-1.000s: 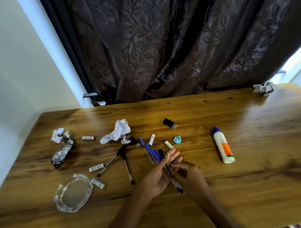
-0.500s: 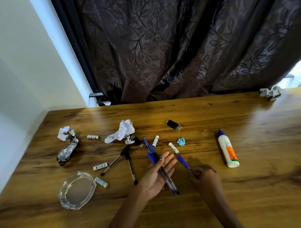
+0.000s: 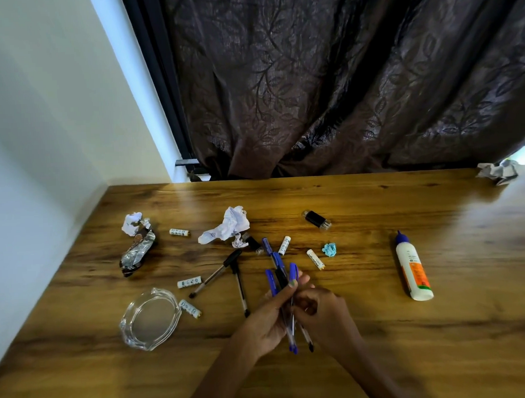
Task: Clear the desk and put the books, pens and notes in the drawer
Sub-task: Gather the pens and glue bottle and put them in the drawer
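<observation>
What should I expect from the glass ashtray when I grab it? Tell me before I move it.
The ashtray looks like thick clear glass, so it is probably heavy for its size and rigid. Its smooth, glossy rim may be slippery, and it could chip if dropped on the desk. It sits flat and wide, so it is unlikely to roll or tip.

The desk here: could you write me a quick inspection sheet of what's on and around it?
Surface: wooden desk, glossy.
Job's things: bundle of pens in both hands; two black pens crossed on the desk; no books, notes or drawer seen.
Clutter: crumpled paper, batteries, glass ashtray, glue bottle, foil wrapper.
Grippers: left hand and right hand hold the bundle.
Cables: nothing seen.
Surroundings: dark curtain, white wall.
</observation>
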`<control>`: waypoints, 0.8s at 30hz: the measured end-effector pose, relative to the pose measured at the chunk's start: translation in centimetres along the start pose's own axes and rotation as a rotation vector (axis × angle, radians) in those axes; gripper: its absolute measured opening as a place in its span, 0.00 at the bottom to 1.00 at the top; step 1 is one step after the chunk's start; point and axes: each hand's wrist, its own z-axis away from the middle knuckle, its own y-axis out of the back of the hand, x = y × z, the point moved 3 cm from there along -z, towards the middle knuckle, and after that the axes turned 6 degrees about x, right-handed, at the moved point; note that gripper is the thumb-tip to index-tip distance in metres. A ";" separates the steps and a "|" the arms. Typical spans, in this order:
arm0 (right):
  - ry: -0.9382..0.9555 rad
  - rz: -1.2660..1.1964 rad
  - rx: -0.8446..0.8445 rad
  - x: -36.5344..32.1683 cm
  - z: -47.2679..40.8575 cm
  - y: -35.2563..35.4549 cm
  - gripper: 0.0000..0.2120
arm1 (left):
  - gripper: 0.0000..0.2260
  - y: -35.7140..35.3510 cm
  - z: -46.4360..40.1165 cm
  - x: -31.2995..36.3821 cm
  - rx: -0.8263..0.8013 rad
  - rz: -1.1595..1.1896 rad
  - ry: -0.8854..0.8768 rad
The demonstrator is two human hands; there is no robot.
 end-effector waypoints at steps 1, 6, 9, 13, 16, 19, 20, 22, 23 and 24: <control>0.002 -0.001 -0.008 0.0 0.0 -0.2 0.04 | 0.16 0.2 0.1 -0.1 0.012 0.006 0.005; 0.012 -0.032 -0.043 -0.3 0.1 -1.5 0.07 | 0.15 1.0 0.4 0.0 0.053 0.035 -0.001; 0.030 0.011 -0.060 -0.4 0.2 -2.4 0.13 | 0.17 1.4 0.3 0.2 0.058 0.051 -0.007; 0.088 0.071 -0.052 -0.3 0.1 -3.0 0.11 | 0.17 1.8 0.4 0.5 0.046 0.052 -0.010; 0.125 0.075 -0.073 -0.5 -0.1 -2.8 0.11 | 0.16 2.1 0.6 0.6 0.070 0.023 0.003; 0.088 0.011 -0.006 -0.2 -0.9 -1.8 0.09 | 0.15 2.9 0.8 1.0 0.084 0.114 -0.015; 0.049 0.001 0.027 0.2 -1.3 -1.5 0.07 | 0.15 3.2 0.9 1.2 0.087 0.153 -0.027; -0.022 0.040 0.074 1.2 -2.3 -1.2 0.06 | 0.14 3.9 1.0 1.7 0.098 0.192 -0.056; -0.043 0.079 0.076 1.7 -2.8 -1.3 0.06 | 0.14 4.1 1.2 2.0 0.108 0.196 -0.069; -0.058 0.114 0.069 2.1 -3.3 -1.6 0.07 | 0.14 4.4 1.3 2.2 0.115 0.195 -0.079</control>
